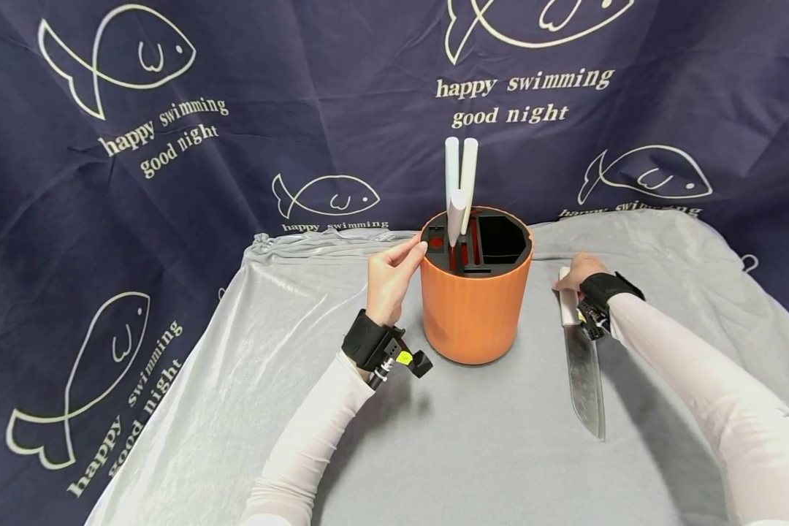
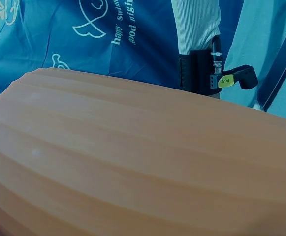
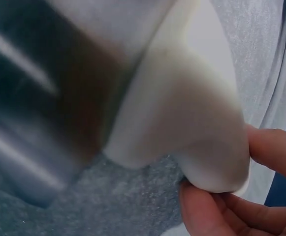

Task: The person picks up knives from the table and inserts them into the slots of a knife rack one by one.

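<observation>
In the head view, an orange knife holder [image 1: 473,314] with a black slotted top stands upright on the cloth-covered table. Three white handles [image 1: 468,175] stick up from its slots. My left hand [image 1: 389,281] holds the holder's left rim between thumb and fingers. To the right of the holder, my right hand [image 1: 578,274] grips a broad-bladed kitchen knife [image 1: 584,380] near the end of its white handle, blade pointing toward me. The right wrist view has the white handle [image 3: 187,98] pinched by thumb and fingers. Ribbed orange wall [image 2: 143,152] fills most of the left wrist view.
Grey cloth [image 1: 486,438] covers the table, wrinkled along its back edge. Behind hangs a dark blue curtain [image 1: 368,88] printed with fish and lettering. The holder's top has a large dark opening [image 1: 502,237] on its right side.
</observation>
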Action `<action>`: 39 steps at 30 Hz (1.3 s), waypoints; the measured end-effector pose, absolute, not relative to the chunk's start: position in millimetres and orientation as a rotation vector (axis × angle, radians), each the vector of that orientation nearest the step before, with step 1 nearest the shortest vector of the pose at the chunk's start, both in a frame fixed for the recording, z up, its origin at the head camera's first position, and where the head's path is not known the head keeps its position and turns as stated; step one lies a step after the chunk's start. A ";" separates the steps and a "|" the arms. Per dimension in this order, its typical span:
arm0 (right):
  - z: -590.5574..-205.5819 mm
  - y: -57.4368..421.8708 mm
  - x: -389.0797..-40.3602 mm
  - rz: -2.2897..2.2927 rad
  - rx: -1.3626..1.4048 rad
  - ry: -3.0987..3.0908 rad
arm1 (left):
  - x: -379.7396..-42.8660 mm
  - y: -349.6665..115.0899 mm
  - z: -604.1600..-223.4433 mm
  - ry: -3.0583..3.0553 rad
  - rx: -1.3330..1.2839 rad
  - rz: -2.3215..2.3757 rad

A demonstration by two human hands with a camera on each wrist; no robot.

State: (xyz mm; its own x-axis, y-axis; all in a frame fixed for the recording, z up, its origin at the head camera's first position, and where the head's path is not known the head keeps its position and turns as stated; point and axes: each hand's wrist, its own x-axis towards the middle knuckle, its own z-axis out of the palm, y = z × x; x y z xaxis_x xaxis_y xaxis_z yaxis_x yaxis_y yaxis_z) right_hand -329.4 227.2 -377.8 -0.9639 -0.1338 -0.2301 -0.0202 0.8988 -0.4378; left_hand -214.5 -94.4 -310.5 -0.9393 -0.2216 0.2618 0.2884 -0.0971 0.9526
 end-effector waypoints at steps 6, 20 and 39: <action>-377.8 229.4 -330.1 -0.656 -0.107 2.793 | -214.7 -94.3 -311.1 -1.839 -0.073 -2.099; -355.0 229.5 -328.3 -0.790 -0.109 2.752 | -213.6 -94.7 -310.7 -1.856 -0.069 -2.089; -292.5 238.4 -320.9 -1.067 -0.231 2.775 | -213.2 -96.0 -311.6 -1.851 -0.079 -2.100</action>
